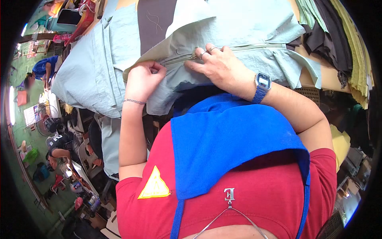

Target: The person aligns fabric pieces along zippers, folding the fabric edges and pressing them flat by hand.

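Note:
A pale grey-green cloth piece [95,67] is spread over the table in front of me, with a zipper [250,48] running across it. My left hand [144,77] is closed in a pinch on the cloth's folded edge, by the zipper's left end. To its right, my right hand [225,65], with rings and a wristwatch [262,83], rests over the zipper. Its thumb and bent fingers are apart and touch the cloth on both sides of the zipper. A dark panel [156,24] with a loose thread lies beyond the raised cloth flap.
Stacked dark cloth [334,44] and yellow cloth [358,67] hang at the table's right. A red basket [84,22] and a phone-like dark screen [69,16] are at the far left. Two people work at the left, near a fan [47,124].

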`<action>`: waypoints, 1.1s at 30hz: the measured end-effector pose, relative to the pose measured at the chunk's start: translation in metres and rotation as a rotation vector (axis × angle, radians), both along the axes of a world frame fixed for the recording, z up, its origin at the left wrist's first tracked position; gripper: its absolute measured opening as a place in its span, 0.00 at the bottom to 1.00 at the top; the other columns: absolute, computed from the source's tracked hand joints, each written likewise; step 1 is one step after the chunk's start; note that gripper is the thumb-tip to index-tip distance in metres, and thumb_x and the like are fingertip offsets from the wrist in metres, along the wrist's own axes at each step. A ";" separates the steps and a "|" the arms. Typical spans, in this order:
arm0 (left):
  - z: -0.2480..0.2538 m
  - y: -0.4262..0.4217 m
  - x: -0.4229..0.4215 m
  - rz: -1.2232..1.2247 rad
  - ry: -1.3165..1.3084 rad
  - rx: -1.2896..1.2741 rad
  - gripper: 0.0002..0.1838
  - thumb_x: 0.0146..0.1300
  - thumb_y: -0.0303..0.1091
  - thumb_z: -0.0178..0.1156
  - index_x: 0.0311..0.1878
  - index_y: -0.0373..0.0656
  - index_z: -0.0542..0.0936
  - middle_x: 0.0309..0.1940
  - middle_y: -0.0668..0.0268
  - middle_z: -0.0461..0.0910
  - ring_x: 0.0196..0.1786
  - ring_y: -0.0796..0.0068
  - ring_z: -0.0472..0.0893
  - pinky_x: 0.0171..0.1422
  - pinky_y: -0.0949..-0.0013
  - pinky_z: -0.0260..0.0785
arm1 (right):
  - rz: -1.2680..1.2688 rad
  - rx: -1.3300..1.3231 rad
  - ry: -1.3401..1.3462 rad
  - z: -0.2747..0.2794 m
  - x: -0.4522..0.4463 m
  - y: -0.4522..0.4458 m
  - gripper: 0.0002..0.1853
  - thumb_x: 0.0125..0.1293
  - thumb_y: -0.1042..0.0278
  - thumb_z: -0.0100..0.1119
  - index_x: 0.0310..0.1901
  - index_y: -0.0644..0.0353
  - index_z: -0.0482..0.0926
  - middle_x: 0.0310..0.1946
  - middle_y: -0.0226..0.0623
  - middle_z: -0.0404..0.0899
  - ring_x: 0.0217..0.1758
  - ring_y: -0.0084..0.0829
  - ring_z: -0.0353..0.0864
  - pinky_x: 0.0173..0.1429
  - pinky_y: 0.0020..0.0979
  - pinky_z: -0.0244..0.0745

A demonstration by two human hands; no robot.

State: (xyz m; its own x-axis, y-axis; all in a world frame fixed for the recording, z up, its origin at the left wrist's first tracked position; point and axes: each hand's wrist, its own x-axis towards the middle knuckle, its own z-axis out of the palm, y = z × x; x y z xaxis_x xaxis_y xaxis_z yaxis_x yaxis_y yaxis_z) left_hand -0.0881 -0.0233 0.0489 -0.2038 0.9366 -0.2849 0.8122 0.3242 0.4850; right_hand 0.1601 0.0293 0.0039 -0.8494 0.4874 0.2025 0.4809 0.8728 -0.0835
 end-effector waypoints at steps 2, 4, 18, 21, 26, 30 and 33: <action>-0.002 0.003 -0.003 -0.007 0.003 -0.003 0.14 0.59 0.40 0.68 0.37 0.37 0.88 0.28 0.57 0.87 0.30 0.67 0.87 0.41 0.66 0.77 | -0.004 0.000 0.001 0.001 0.000 -0.001 0.27 0.66 0.68 0.54 0.68 0.38 0.73 0.57 0.38 0.73 0.56 0.37 0.77 0.44 0.41 0.76; -0.004 0.004 -0.005 -0.003 -0.015 0.001 0.14 0.58 0.40 0.69 0.37 0.37 0.88 0.28 0.57 0.87 0.30 0.68 0.87 0.41 0.66 0.77 | -0.004 0.000 0.005 0.002 0.000 0.000 0.27 0.67 0.68 0.54 0.68 0.38 0.73 0.57 0.38 0.73 0.56 0.37 0.77 0.44 0.42 0.76; 0.004 0.021 -0.013 -0.099 0.041 -0.083 0.13 0.59 0.35 0.72 0.39 0.34 0.86 0.29 0.66 0.85 0.32 0.82 0.79 0.40 0.72 0.73 | 0.006 -0.005 0.030 -0.001 0.000 0.001 0.26 0.66 0.67 0.55 0.66 0.39 0.74 0.56 0.39 0.73 0.56 0.38 0.77 0.45 0.43 0.77; 0.002 0.025 -0.019 -0.119 -0.057 -0.037 0.13 0.55 0.34 0.74 0.40 0.37 0.88 0.33 0.61 0.88 0.34 0.74 0.85 0.45 0.69 0.77 | 0.007 -0.014 0.030 0.000 -0.001 0.002 0.25 0.66 0.67 0.55 0.66 0.39 0.74 0.55 0.39 0.74 0.56 0.38 0.78 0.44 0.43 0.77; -0.007 0.023 -0.029 -0.076 -0.324 -0.060 0.15 0.57 0.29 0.75 0.47 0.36 0.87 0.40 0.66 0.89 0.38 0.81 0.83 0.46 0.74 0.77 | 0.013 0.002 0.044 -0.001 -0.001 0.003 0.24 0.66 0.67 0.55 0.64 0.39 0.75 0.54 0.39 0.74 0.55 0.38 0.79 0.44 0.43 0.77; -0.013 0.024 -0.034 -0.094 -0.402 -0.067 0.17 0.58 0.29 0.75 0.50 0.36 0.88 0.41 0.65 0.89 0.40 0.81 0.83 0.48 0.74 0.76 | 0.019 -0.067 0.023 0.009 -0.001 0.005 0.19 0.67 0.66 0.54 0.60 0.44 0.78 0.55 0.38 0.76 0.57 0.38 0.78 0.47 0.43 0.76; -0.011 0.026 -0.034 -0.134 -0.299 -0.055 0.16 0.58 0.30 0.75 0.48 0.35 0.88 0.40 0.64 0.90 0.40 0.80 0.83 0.50 0.71 0.77 | 0.097 -0.073 0.201 0.000 -0.013 0.009 0.17 0.66 0.61 0.57 0.56 0.48 0.80 0.55 0.37 0.77 0.58 0.38 0.77 0.50 0.44 0.74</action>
State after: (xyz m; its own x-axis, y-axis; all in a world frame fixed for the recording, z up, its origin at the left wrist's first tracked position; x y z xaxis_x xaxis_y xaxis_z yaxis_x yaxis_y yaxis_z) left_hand -0.1219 0.0029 0.0384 0.0207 0.9310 -0.3643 0.6734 0.2564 0.6934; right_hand 0.1468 0.0388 0.0038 -0.8391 0.4253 0.3391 0.3628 0.9021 -0.2337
